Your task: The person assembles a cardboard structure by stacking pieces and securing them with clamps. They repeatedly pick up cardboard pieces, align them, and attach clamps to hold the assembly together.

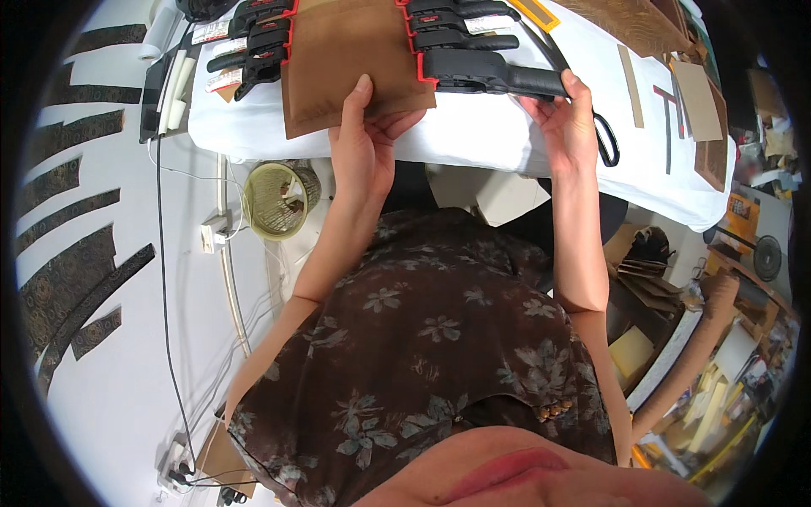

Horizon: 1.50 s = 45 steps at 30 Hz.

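A brown leather-like panel (353, 51), slightly padded and looking layered at its near edge, lies over the front of the white-covered table. Black clamps with red jaws grip both its sides, several on the left (269, 38) and several on the right. My left hand (365, 139) pinches the near edge, thumb on top and fingers underneath. With my right hand (568, 122) I hold the handle end of the nearest right clamp (481, 73), whose red jaw sits at the panel's near right corner. A black loop handle (606, 142), perhaps of scissors, shows just beyond my right hand.
On the table (473, 127) at right lie a yellow-framed tool (537, 13), thin strips and a tan board (696, 101). Below the left edge stands a yellow-green wastebasket (274, 207) beside hanging cables. Dark patterned pieces (72, 279) are on the white surface at far left.
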Motion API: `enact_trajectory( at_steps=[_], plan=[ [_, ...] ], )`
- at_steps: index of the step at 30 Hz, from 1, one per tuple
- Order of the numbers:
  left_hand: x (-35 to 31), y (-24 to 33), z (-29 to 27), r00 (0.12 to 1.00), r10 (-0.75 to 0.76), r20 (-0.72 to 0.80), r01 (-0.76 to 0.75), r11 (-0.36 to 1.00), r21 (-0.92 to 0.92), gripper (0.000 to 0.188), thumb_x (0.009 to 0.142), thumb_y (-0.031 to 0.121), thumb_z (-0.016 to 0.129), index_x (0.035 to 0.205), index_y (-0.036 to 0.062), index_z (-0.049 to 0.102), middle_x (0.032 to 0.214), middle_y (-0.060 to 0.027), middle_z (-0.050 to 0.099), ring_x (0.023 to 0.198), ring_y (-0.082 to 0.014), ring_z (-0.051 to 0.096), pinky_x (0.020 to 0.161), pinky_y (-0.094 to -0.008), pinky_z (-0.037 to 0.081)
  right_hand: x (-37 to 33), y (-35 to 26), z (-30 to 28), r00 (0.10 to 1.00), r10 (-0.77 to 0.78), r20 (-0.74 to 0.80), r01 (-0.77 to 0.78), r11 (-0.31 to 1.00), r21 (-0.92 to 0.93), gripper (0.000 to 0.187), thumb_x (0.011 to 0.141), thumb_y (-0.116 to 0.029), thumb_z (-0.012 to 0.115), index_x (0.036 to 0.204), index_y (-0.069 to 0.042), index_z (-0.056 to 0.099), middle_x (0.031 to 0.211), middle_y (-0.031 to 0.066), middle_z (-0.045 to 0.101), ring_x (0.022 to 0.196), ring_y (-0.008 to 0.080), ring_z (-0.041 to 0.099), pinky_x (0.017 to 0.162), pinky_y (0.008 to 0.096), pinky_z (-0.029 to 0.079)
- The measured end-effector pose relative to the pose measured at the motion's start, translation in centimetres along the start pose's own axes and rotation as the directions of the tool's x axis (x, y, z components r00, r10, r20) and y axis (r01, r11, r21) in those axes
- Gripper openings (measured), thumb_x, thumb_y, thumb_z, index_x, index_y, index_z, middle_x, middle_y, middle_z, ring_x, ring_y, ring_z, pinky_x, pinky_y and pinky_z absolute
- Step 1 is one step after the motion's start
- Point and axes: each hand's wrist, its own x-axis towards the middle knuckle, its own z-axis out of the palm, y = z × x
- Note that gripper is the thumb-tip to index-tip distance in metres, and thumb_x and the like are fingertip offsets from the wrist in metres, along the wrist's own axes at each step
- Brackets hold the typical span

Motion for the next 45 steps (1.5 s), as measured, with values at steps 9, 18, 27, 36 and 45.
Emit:
enact_trajectory(
  at_steps=[9, 18, 27, 36, 45],
  plan=[
    [0.0, -0.2, -0.4, 1.000, -0.003, -0.016, 0.003, 1.000, 0.030, 0.041, 0.092, 0.025, 0.056, 0.122, -0.0010, 0.048, 0.113, -0.0147, 0.061, 0.098, -0.0270, 0.065, 0.077, -0.0371, 0.060, 1.3, -1.7, 0.8, 0.995, 0.040, 0.093, -0.011, 0.958, -0.288, 0.071, 0.082, -0.053, 0.061, 0.111, 0.011, 0.048, 0.101, 0.0278, 0.059, 0.092, 0.0281, 0.066, 0.087, 0.0314, 0.056],
    [0.2, 0.1, -0.5, 1.000, -0.004, -0.005, 0.004, 1.000, 0.021, 0.042, 0.091, 0.022, 0.058, 0.123, -0.0016, 0.047, 0.112, -0.0141, 0.061, 0.096, -0.0266, 0.066, 0.075, -0.0377, 0.061, 1.1, -1.5, 1.1, 0.996, 0.043, 0.082, -0.023, 0.973, -0.230, 0.070, 0.085, -0.051, 0.056, 0.112, 0.013, 0.049, 0.096, 0.0249, 0.060, 0.089, 0.0256, 0.068, 0.086, 0.0302, 0.056],
    [0.2, 0.1, -0.3, 1.000, 0.007, 0.013, -0.007, 1.000, 0.013, 0.042, 0.091, 0.021, 0.056, 0.125, -0.0014, 0.045, 0.115, -0.0139, 0.060, 0.099, -0.0262, 0.064, 0.076, -0.0388, 0.061, 0.9, -2.0, 2.0, 0.989, 0.057, 0.135, -0.006, 0.936, -0.352, 0.076, 0.085, -0.055, 0.054, 0.115, 0.014, 0.046, 0.096, 0.0265, 0.062, 0.084, 0.0256, 0.070, 0.078, 0.0272, 0.059],
    [0.1, 0.2, -0.5, 0.999, 0.040, 0.020, -0.041, 0.998, 0.044, 0.043, 0.092, 0.022, 0.057, 0.126, -0.0011, 0.044, 0.117, -0.0133, 0.058, 0.102, -0.0247, 0.063, 0.076, -0.0384, 0.061, 1.5, -2.8, 0.9, 0.995, -0.025, 0.101, 0.101, 0.485, -0.869, 0.094, 0.079, -0.077, 0.043, 0.111, 0.012, 0.052, 0.072, 0.0152, 0.064, 0.070, 0.0182, 0.068, 0.060, 0.0255, 0.055],
    [-0.1, -1.1, -1.8, 0.998, -0.042, 0.054, 0.034, 0.991, 0.132, 0.045, 0.093, 0.035, 0.055, 0.124, 0.0024, 0.048, 0.114, -0.0151, 0.060, 0.102, -0.0327, 0.062, 0.086, -0.0452, 0.055, -1.2, -2.1, -3.2, 0.930, -0.349, 0.118, 0.348, 0.729, -0.589, 0.047, 0.097, -0.049, 0.042, 0.089, -0.007, 0.062, 0.057, -0.0001, 0.052, 0.051, 0.0064, 0.049, 0.047, 0.0204, 0.038]
  ],
)
